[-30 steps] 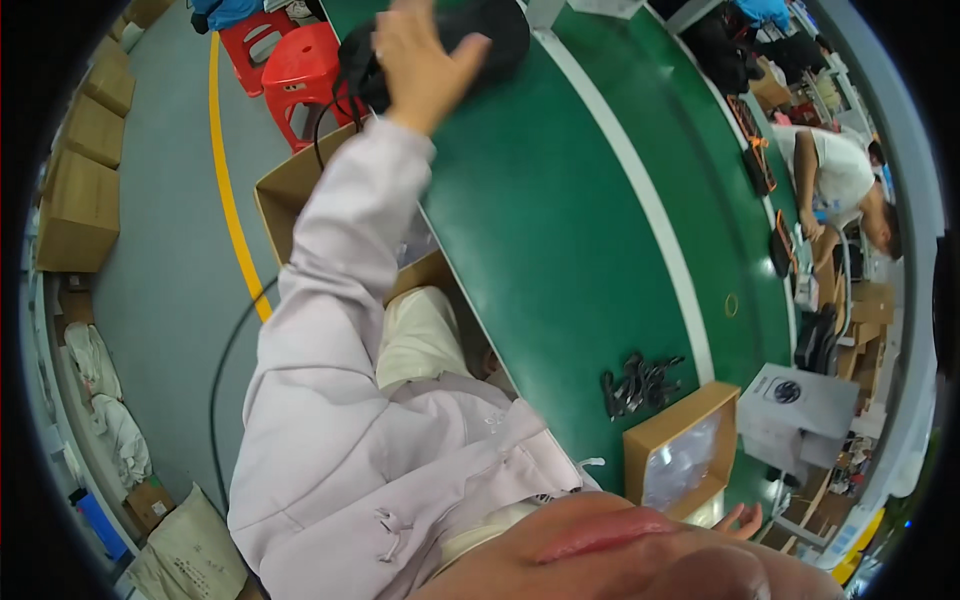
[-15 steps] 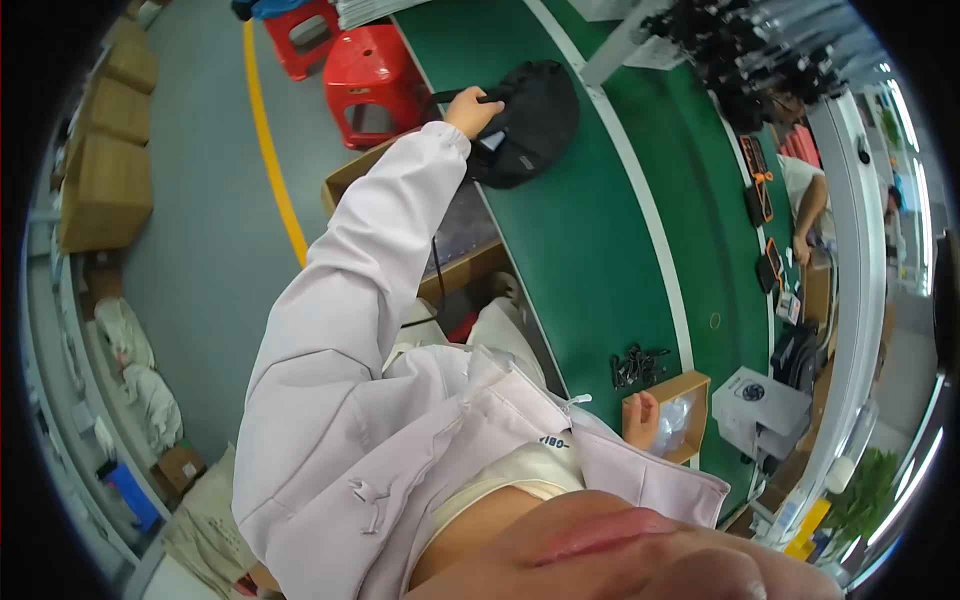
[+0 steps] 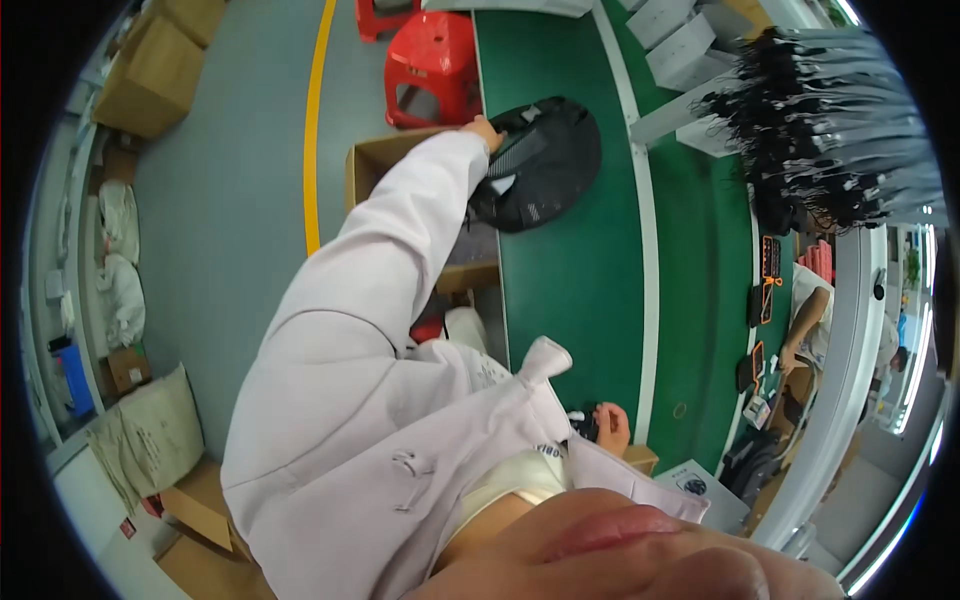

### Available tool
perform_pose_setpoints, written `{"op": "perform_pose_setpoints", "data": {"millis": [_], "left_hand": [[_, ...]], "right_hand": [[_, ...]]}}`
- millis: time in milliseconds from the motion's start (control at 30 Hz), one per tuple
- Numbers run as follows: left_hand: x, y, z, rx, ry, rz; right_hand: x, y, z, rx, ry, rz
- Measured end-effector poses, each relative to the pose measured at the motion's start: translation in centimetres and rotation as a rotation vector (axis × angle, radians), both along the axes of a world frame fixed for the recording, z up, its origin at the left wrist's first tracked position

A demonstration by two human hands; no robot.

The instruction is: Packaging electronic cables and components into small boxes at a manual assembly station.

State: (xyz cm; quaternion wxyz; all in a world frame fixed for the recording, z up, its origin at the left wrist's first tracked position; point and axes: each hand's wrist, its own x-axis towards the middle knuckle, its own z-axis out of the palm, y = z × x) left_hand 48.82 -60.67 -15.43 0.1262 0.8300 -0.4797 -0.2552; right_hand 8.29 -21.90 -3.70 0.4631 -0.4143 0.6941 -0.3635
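Note:
A round-ended black bag (image 3: 545,165) with a mesh panel and a small white label lies on the green table. My left hand (image 3: 485,132) is closed on its left edge, arm stretched far forward; the fingertips are partly hidden by the bag. My right hand (image 3: 612,430) is low on the right, near my jacket front, with its fingers loosely curled and apart and nothing visible in them. Beside it is a pile of small black parts (image 3: 583,424), mostly covered by my jacket. A small cardboard box (image 3: 640,459) shows just behind that hand.
An open carton (image 3: 375,160) stands against the table's left edge, with a red stool (image 3: 435,65) beyond it. Black cords in clear bags (image 3: 840,130) hang at the upper right. Across the table a co-worker's arm (image 3: 808,325) rests near orange-and-black trays (image 3: 768,275).
My left hand has gone from the bag's black strap to its edge, and the bag lies turned, showing more mesh. My right hand has left the small box for the black parts. The view has shifted.

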Motion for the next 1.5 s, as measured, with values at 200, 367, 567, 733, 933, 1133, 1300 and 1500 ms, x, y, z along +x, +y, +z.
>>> {"op": "perform_pose_setpoints", "data": {"millis": [200,367,567,733,933,1133,1300,1500], "left_hand": [[4.5,8.5,5.4,0.054,1.119,-0.001],[10.3,25.3,17.2,-0.165,1.72,0.342],[23.0,46.5,19.6,-0.371,1.587,0.527],[36.1,67.0,19.0,-0.593,1.664,0.927],[45.4,87.9,19.1,-0.911,1.298,1.611],[47.6,103.0,16.2,-1.257,1.022,2.065],[44.7,112.3,8.9,-0.936,0.671,2.701],[41.3,114.7,6.9,-0.904,0.542,3.114]], "right_hand": [[3.4,-2.9,0.8,0.005,0.063,0.132],[15.8,-5.8,3.7,-0.079,0.007,0.427],[33.6,-2.1,5.2,-0.17,0.153,0.919],[49.3,1.1,4.7,-0.039,0.09,1.232],[64.9,-0.2,-10.1,0.301,0.209,1.584],[78.5,-11.5,-30.1,-1.145,0.404,2.494],[99.4,-1.4,-28.3,-0.822,0.935,2.781],[133.7,31.8,-16.6,-0.799,0.36,2.501]]}}
